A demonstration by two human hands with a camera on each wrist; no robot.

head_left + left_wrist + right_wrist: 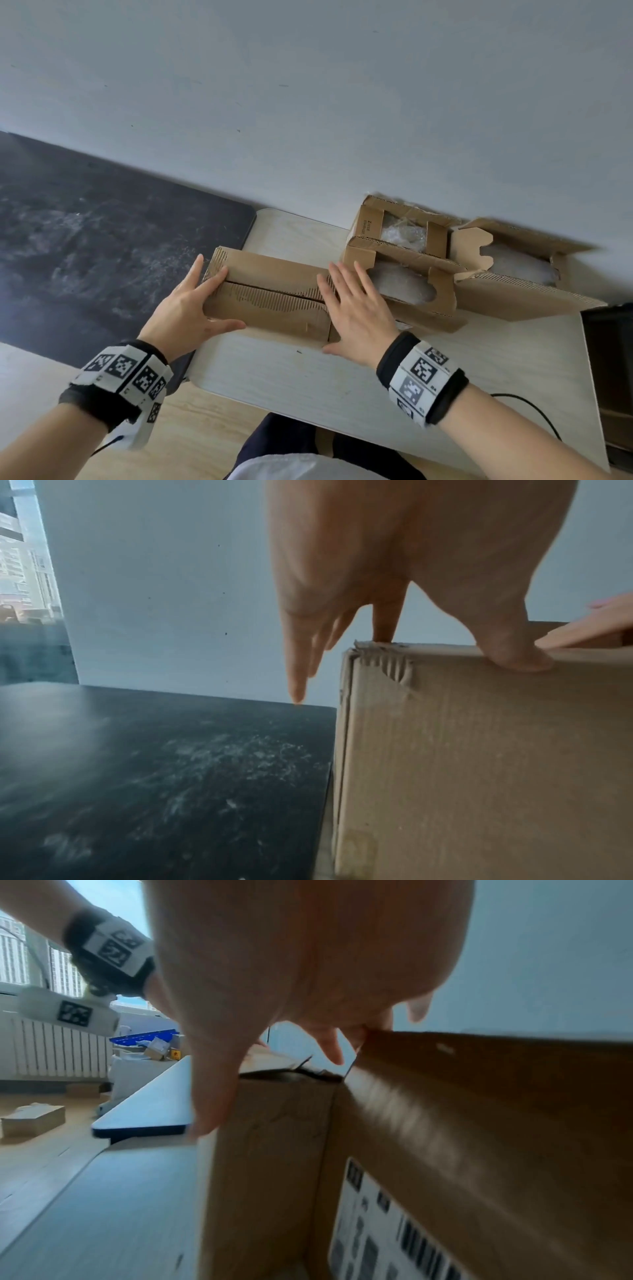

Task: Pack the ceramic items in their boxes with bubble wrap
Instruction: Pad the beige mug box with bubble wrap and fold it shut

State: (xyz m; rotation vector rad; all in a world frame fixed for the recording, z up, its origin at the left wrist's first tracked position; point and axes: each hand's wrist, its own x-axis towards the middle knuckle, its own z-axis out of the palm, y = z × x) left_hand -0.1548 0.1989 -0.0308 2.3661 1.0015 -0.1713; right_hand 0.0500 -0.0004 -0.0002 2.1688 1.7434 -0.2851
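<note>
A closed cardboard box (270, 291) with torn top flaps lies across the middle of the light table (342, 380). My left hand (191, 305) holds its left end, fingers straight on top and thumb (514, 658) on the front edge. My right hand (352, 305) lies flat with spread fingers on the right end. The right wrist view shows that hand (291, 961) over the box's corner (267, 1150). Three open boxes (404, 229) (407, 287) (520, 270) at the right each show bubble-wrapped contents. The ceramics themselves are hidden.
A black tabletop (102, 240) adjoins the light table on the left, seen also in the left wrist view as a scuffed black tabletop (154, 764). The wall runs just behind the boxes. A dark object (609, 342) stands at the right edge, with a cable (527, 404) below.
</note>
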